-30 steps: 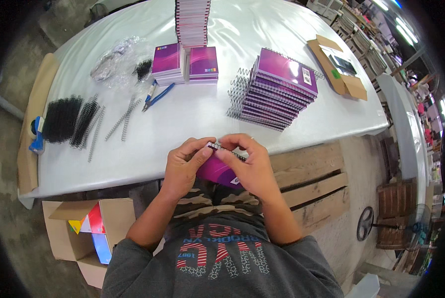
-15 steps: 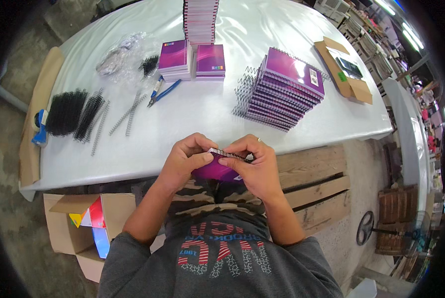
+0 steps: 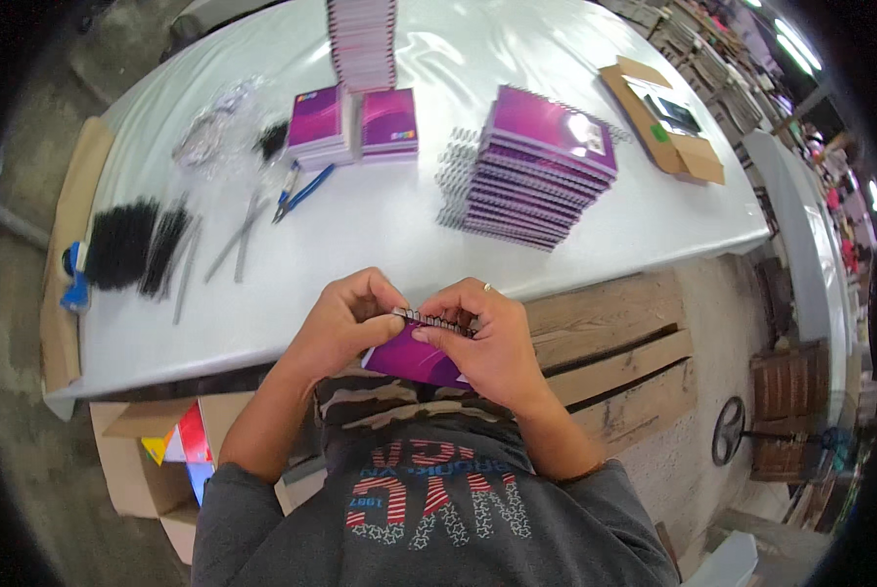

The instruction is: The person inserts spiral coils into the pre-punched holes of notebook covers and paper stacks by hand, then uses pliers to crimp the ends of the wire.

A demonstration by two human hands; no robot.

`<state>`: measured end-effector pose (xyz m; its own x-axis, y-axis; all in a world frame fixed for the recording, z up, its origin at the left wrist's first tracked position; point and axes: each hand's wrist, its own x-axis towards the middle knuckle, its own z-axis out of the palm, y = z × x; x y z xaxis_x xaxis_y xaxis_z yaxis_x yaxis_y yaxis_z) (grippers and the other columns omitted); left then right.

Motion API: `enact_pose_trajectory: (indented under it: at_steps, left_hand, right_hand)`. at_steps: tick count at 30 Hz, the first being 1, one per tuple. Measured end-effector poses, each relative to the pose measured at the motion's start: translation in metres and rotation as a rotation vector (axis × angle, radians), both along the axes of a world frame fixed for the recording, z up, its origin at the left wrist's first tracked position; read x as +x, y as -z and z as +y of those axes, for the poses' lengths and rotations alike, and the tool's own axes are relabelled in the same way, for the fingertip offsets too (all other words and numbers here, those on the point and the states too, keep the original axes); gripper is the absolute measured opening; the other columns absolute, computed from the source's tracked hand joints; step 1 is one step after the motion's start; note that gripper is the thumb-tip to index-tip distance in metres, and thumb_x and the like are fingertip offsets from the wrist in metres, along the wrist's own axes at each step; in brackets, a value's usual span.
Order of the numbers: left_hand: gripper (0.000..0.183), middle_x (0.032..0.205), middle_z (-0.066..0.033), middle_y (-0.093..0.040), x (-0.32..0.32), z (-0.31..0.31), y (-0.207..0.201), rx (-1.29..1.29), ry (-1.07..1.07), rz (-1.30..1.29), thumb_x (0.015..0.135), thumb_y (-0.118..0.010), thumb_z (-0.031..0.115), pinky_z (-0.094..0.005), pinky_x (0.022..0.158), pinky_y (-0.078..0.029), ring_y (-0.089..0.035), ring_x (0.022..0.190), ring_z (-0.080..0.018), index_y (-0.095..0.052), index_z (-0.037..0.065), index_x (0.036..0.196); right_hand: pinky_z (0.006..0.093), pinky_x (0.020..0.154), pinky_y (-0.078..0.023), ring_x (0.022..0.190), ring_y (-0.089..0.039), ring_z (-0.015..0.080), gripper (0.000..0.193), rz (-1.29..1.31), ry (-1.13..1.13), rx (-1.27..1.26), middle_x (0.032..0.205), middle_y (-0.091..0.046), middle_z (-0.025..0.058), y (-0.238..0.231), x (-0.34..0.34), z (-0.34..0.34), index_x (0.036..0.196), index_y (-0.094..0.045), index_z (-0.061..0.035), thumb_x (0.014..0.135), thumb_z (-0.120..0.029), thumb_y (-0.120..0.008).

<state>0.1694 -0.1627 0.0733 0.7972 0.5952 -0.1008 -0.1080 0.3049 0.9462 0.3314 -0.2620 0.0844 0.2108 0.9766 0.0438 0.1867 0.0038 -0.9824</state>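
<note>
Nearly closed, left hand (image 3: 352, 318) and right hand (image 3: 487, 338) are pinching a purple-covered notebook (image 3: 404, 362) by its black spiral (image 3: 432, 320), presumably steadying it.

Shirt (image 3: 585, 523): was dark grey, short-sleeved, with blue, red-striped and star-filled lettering (image 3: 428, 501). Trousers (image 3: 409, 403): were brown-and-black camouflage. Ring (image 3: 487, 287): was small, on right hand (image 3: 497, 338).
</note>
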Motion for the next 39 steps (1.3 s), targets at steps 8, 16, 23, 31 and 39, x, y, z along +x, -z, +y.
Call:
enact_pose_trajectory:
  at_steps: [8,16,23,31,39]
  left_hand:
    - [0.056,0.105,-0.0065,-0.055,0.035,-0.003,-0.025,0.307,-0.126,-0.060,0.084,-0.064,0.022,-0.0288,0.082,-0.042,-0.054,0.095,-0.0146,-0.038,0.006,0.131]
    - [0.032,0.092,-0.0114,-0.059,0.148,0.026,-0.094,0.330,-0.464,-0.241,0.087,-0.057,0.022,-0.0313,0.073,-0.047,-0.058,0.080,-0.0192,-0.049,0.000,0.109]
    - [0.020,0.080,-0.0075,-0.057,0.176,0.082,-0.013,1.181,-1.079,0.195,0.080,-0.063,0.020,-0.0289,0.061,-0.043,-0.053,0.065,-0.0142,-0.057,0.001,0.083]
    - [0.023,0.065,-0.0026,-0.053,0.187,0.074,0.008,0.786,-1.005,-0.061,0.084,-0.061,0.021,-0.0267,0.055,-0.040,-0.046,0.057,-0.0103,-0.052,0.002,0.073]
    - [0.035,0.056,0.0049,-0.035,0.194,0.085,0.003,0.764,-1.023,-0.277,0.090,-0.055,0.018,-0.0244,0.047,-0.027,-0.029,0.054,-0.0052,-0.041,0.004,0.062]
  right_hand:
    - [0.0256,0.081,-0.045,0.091,-0.053,0.0131,0.033,0.616,0.454,0.587,0.098,-0.052,0.0054,-0.035,0.039,0.008,0.117,-0.047,-0.0014,0.085,-0.003,-0.057]
    - [0.0229,0.071,-0.043,0.084,-0.051,0.0119,0.037,0.350,0.797,0.759,0.099,-0.050,0.0079,-0.054,0.082,0.050,0.113,-0.037,-0.0039,0.085,-0.007,-0.062]
    - [0.0353,0.088,-0.035,0.098,-0.044,0.0261,0.036,-0.435,1.104,0.334,0.096,-0.048,0.0139,-0.008,0.118,0.071,0.103,-0.053,-0.0005,0.077,-0.021,-0.066]
    - [0.0323,0.091,-0.040,0.105,-0.055,0.0219,0.041,-0.102,0.915,0.612,0.116,-0.057,0.0191,0.009,0.111,0.087,0.121,-0.050,0.0054,0.094,-0.024,-0.045]
    - [0.0335,0.090,-0.042,0.101,-0.056,0.0238,0.028,-0.204,1.053,0.810,0.110,-0.059,0.0172,0.025,0.114,0.104,0.106,-0.056,0.0033,0.094,-0.020,-0.045]
